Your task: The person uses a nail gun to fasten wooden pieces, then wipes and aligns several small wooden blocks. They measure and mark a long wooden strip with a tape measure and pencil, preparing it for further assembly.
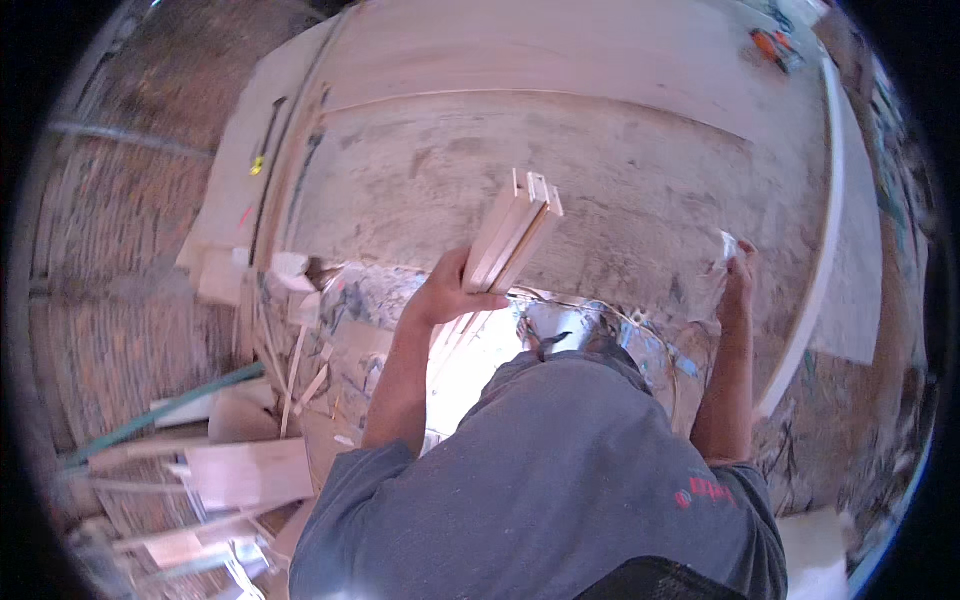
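Observation:
In front of my body, my left hand (445, 290) is wrapped round a bundle of grooved wooden strips (512, 235). The strips lie side by side, their cut ends tilted up and away over the workbench (420, 185); their lower part runs back past the near edge. Farther right, the fingers of my right hand (738, 285) are closed on a thin, whitish see-through film (726, 246), which hangs over the bench's near right part. Its exact kind is blurred.
An orange and dark tool (775, 48) lies at the far right of the bench. On the left is a dark tool with a yellow end (268, 140). A long pale strip (825, 200) runs along the right side. Wood offcuts (250, 468) litter the floor at lower left.

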Demonstrator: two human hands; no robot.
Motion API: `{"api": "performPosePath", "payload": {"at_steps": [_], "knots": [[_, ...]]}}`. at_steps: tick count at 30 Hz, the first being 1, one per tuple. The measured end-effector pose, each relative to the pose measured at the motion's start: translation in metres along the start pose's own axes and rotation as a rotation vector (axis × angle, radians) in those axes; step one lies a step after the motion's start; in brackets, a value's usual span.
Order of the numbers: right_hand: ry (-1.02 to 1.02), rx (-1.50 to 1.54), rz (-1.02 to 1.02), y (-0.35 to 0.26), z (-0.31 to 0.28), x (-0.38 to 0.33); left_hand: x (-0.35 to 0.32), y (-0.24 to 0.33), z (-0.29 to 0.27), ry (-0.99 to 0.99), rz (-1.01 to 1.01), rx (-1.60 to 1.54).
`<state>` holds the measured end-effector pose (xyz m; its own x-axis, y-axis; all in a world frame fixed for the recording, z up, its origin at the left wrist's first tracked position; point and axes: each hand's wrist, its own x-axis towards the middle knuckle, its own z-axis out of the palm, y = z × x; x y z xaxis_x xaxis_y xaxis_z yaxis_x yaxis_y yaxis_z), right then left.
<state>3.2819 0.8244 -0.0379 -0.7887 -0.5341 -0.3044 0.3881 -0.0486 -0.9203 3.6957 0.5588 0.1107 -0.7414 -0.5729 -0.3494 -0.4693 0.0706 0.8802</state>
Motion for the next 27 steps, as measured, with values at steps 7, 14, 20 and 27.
{"api": "performPosePath", "payload": {"at_steps": [7,14,20,27], "knots": [[-0.273,0.294,0.105,-0.064,0.081,-0.099,0.024,-0.015,-0.004,-0.24,0.213,0.089],[-0.247,0.086,0.047,-0.102,0.147,-0.153,0.028,-0.007,-0.004,-0.325,0.314,0.047],[-0.316,0.038,0.09,-0.117,0.169,-0.151,0.033,-0.004,-0.016,-0.342,0.341,-0.002],[-0.324,-0.024,0.032,-0.129,0.175,-0.144,0.03,-0.005,-0.015,-0.313,0.303,-0.075]]}}
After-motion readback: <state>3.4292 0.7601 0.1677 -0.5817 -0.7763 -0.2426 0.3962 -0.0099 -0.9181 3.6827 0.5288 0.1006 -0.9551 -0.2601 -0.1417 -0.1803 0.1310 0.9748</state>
